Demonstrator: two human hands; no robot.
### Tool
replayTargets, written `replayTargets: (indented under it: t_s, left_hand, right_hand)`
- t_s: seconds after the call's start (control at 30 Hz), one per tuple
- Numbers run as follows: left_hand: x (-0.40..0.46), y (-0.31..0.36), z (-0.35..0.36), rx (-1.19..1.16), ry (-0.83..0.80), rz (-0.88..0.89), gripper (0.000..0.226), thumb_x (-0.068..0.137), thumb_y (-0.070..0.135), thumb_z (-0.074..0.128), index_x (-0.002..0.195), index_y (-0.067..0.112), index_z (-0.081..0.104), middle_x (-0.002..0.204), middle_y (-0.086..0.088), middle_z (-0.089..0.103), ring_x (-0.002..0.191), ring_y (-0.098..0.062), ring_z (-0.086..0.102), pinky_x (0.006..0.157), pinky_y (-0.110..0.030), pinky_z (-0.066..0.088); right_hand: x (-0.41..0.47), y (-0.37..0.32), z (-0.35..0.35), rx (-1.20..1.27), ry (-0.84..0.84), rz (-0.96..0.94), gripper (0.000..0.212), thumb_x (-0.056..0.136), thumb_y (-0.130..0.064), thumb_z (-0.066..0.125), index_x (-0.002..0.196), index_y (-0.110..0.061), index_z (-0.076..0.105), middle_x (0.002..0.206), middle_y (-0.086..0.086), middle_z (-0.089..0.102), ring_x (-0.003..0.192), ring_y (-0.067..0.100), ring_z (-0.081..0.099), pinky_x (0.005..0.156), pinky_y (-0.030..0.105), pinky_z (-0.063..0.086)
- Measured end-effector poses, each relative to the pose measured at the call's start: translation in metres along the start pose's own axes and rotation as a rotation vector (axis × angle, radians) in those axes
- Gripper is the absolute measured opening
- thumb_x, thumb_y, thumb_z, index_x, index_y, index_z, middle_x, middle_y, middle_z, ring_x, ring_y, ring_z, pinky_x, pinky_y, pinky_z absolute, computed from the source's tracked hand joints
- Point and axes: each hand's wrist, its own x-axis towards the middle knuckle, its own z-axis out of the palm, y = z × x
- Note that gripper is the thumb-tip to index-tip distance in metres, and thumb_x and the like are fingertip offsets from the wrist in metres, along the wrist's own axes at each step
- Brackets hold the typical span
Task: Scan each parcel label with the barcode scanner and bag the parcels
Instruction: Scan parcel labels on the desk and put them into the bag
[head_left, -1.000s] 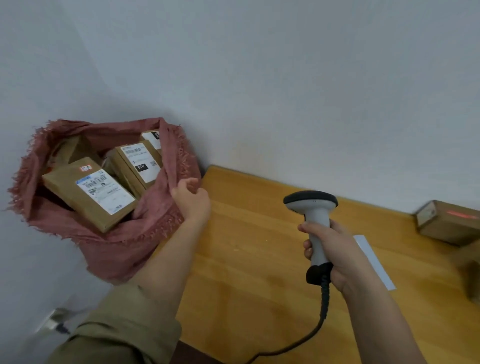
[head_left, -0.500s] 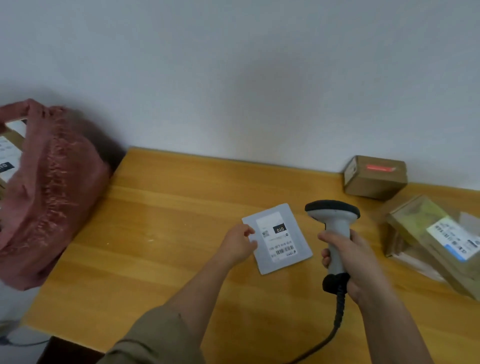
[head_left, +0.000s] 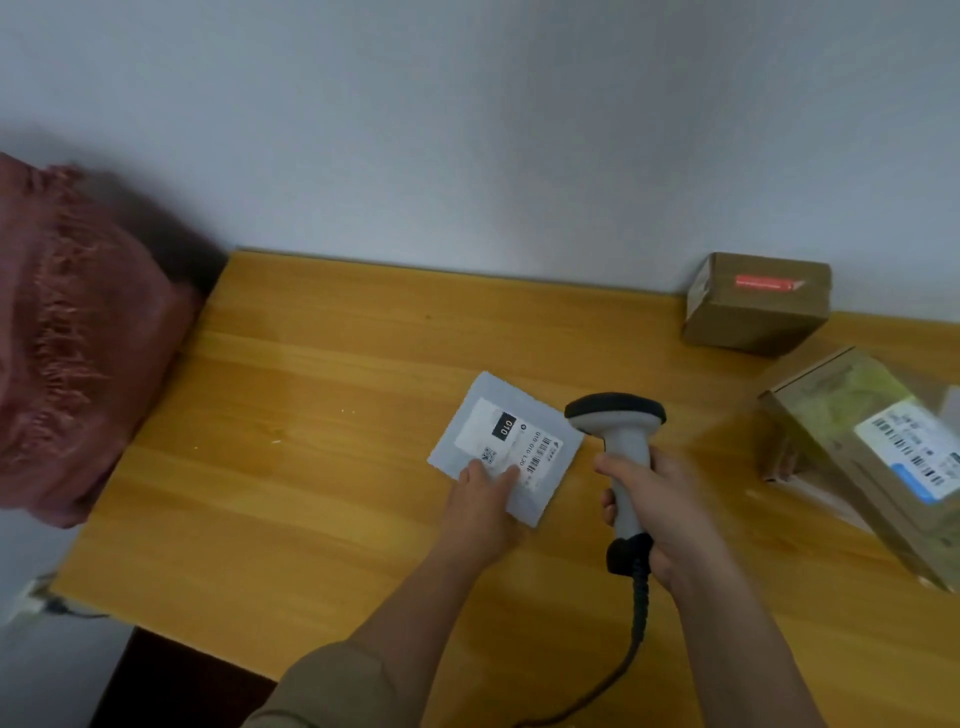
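A wooden table with a smooth, honey-coloured grain and a slight sheen. On it lies a flat envelope of matt pale grey, plastic or paper – hard to tell – bearing a white paper label. The barcode scanner is matt grey plastic with a black top. Two parcels of dull brown cardboard – the nearer one partly under glossy clear film. At the left, a pink woven cloth bag, rough and fringed.

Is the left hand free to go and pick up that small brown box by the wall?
Probably yes. The left hand only rests flat on the grey mailer and grips nothing. Bare table lies between it and the small brown box, though the right hand with the barcode scanner sits partly across that path.
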Motion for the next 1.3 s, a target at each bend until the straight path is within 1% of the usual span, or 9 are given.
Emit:
replayTargets:
  t_s: [0.1,0.23,0.3,0.47,0.73,0.83,0.93,1.17,1.3]
  left_hand:
    - [0.004,-0.001,-0.004,-0.018,0.003,0.021,0.07,0.079,0.038,0.071,0.142,0.033,0.042,0.129,-0.005,0.04,0.124,-0.026,0.034,0.104,-0.036,0.032]
    - [0.003,-0.01,-0.001,0.112,0.083,-0.075,0.07,0.079,0.037,0.071,0.138,0.044,0.035,0.154,-0.01,0.001,0.143,-0.04,0.002,0.116,-0.056,-0.004]
    - [0.002,-0.015,-0.001,0.084,-0.004,-0.106,0.074,0.079,0.035,0.071,0.138,0.05,0.029,0.157,-0.01,-0.005,0.143,-0.043,0.005,0.115,-0.059,0.001]
    - [0.004,-0.021,-0.012,0.059,-0.012,-0.103,0.067,0.082,0.043,0.063,0.141,0.049,0.032,0.136,-0.01,0.029,0.122,-0.031,0.038,0.104,-0.043,0.032]
    - [0.008,-0.029,-0.02,0.054,0.113,0.013,0.034,0.089,0.026,0.062,0.123,0.019,0.059,0.127,-0.003,0.04,0.123,-0.023,0.04,0.098,-0.031,0.037]
    - [0.007,-0.032,-0.017,0.046,0.104,-0.051,0.055,0.088,0.03,0.064,0.137,0.023,0.041,0.148,-0.006,0.025,0.136,-0.028,0.028,0.112,-0.039,0.026]
    - [0.005,-0.035,-0.015,-0.048,0.023,-0.11,0.071,0.087,0.034,0.068,0.146,0.025,0.03,0.156,-0.005,0.016,0.137,-0.027,0.026,0.108,-0.04,0.036]
    - [-0.009,-0.035,-0.001,-0.296,0.113,-0.501,0.111,0.06,0.053,0.086,0.139,0.014,0.019,0.133,-0.009,0.031,0.126,-0.03,0.034,0.094,-0.04,0.041]
    - [-0.008,-0.043,0.004,-0.693,0.163,-0.528,0.1,0.052,0.03,0.096,0.126,0.011,0.032,0.128,-0.01,0.047,0.119,-0.028,0.047,0.096,-0.041,0.045]
  right_hand:
    - [-0.003,0.001,0.002,-0.015,0.004,-0.009,0.013,0.091,-0.014,0.067,0.099,-0.021,0.06,0.064,0.004,0.058,0.047,0.011,0.055,0.047,0.026,0.047]
    - [-0.006,0.0,0.003,-0.032,0.024,-0.018,0.014,0.091,-0.016,0.068,0.101,-0.021,0.06,0.066,0.005,0.06,0.049,0.011,0.055,0.049,0.027,0.048]
    - [-0.007,0.001,0.003,-0.024,0.035,-0.017,0.015,0.091,-0.015,0.068,0.101,-0.021,0.059,0.069,0.006,0.06,0.049,0.011,0.056,0.048,0.027,0.048]
    - [-0.011,0.001,0.009,0.0,0.048,-0.002,0.015,0.091,-0.013,0.068,0.102,-0.019,0.06,0.067,0.006,0.059,0.051,0.013,0.054,0.047,0.026,0.047]
    - [-0.017,0.001,0.021,-0.036,0.015,-0.019,0.013,0.091,-0.014,0.068,0.1,-0.019,0.06,0.067,0.006,0.058,0.052,0.014,0.054,0.049,0.028,0.047]
    - [-0.017,0.003,0.02,-0.051,0.023,-0.015,0.014,0.091,-0.014,0.067,0.101,-0.02,0.059,0.069,0.007,0.058,0.054,0.014,0.054,0.051,0.029,0.047]
    - [-0.016,0.004,0.018,-0.054,0.032,-0.006,0.014,0.091,-0.014,0.067,0.102,-0.02,0.059,0.067,0.007,0.058,0.055,0.015,0.054,0.053,0.03,0.047]
    - [-0.018,-0.002,0.025,-0.072,-0.01,0.028,0.025,0.095,-0.041,0.062,0.104,-0.018,0.062,0.055,0.002,0.06,0.052,0.016,0.055,0.057,0.034,0.046]
    - [-0.021,-0.007,0.031,-0.036,-0.092,0.059,0.037,0.1,-0.049,0.048,0.112,-0.015,0.06,0.054,0.003,0.061,0.05,0.015,0.055,0.059,0.034,0.045]
